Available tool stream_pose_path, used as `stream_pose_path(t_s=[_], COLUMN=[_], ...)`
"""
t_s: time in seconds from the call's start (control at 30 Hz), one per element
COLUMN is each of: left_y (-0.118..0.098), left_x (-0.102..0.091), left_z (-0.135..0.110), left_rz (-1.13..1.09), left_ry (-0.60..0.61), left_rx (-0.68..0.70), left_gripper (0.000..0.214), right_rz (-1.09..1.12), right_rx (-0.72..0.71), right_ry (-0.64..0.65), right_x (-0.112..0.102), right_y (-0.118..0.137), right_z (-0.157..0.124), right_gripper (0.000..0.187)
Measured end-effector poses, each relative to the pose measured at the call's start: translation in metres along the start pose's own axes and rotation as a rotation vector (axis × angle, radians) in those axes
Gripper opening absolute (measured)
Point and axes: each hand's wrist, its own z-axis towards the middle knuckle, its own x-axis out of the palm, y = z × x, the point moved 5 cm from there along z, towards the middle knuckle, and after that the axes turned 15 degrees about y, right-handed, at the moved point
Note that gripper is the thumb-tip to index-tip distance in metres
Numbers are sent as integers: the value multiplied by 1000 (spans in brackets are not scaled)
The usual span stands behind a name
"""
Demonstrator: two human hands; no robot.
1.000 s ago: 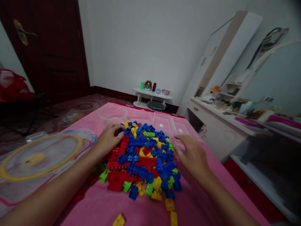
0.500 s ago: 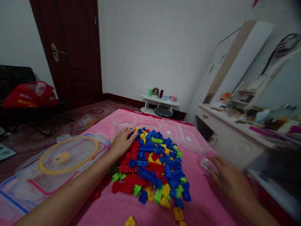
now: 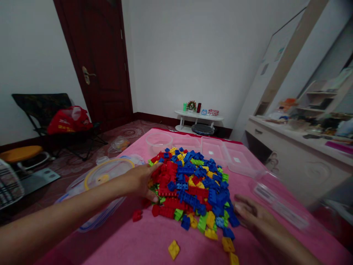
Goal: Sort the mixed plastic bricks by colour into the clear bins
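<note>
A heap of red, blue, yellow and green building bricks [image 3: 190, 184] lies on a pink cloth [image 3: 149, 243]. My left hand [image 3: 142, 182] rests against the heap's left side, thumb and fingers apart around the red bricks [image 3: 168, 173], its fingertips partly hidden among them. On the right side, my right hand [image 3: 252, 213] is beside the blue bricks at the edge, its fingers loosely curved with no brick visible in them. A loose yellow brick [image 3: 174, 250] lies in front of the heap, and a small red brick [image 3: 137, 215] lies at its lower left.
Behind the heap stand a round clear tub [image 3: 159, 141] and rectangular clear boxes [image 3: 213, 149]. Another long clear box [image 3: 278, 202] lies at the right edge. Stacked clear lids [image 3: 110, 173] lie on the left under my forearm. A dressing table [image 3: 298, 154] stands to the right.
My right hand has left the clear box at the right and moved in to the heap. My left hand has come from the heap's back left down to its left side. The view has turned left.
</note>
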Motion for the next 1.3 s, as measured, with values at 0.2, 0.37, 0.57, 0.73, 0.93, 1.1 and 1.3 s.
stream_pose_path(t_s=[0.2,0.37,0.57,0.73,0.93,1.1,1.3], left_y=[-12,-20,-38,-61,-74,-69,-10], left_x=[22,23,29,31,3,-54,-78], left_z=[25,37,43,53,48,28,62], left_rz=[-79,-369,-895,-1213,-1105,-652,-461], left_ry=[-100,-136,-129,-92,45,142,-10], left_rx=[14,177,435,579,570,493,152], left_gripper=[126,127,110,110,104,81,72], right_rz=[176,206,269,230,133,-139,-572], right_rx=[-20,-70,-98,-131,-203,-293,-435], right_ry=[72,93,57,123,244,301,-129], right_x=[33,60,76,93,112,99,21], right_y=[25,36,42,59,108,147,129], right_z=[23,42,60,66,64,52,81], right_gripper=[56,54,79,79,79,73,56])
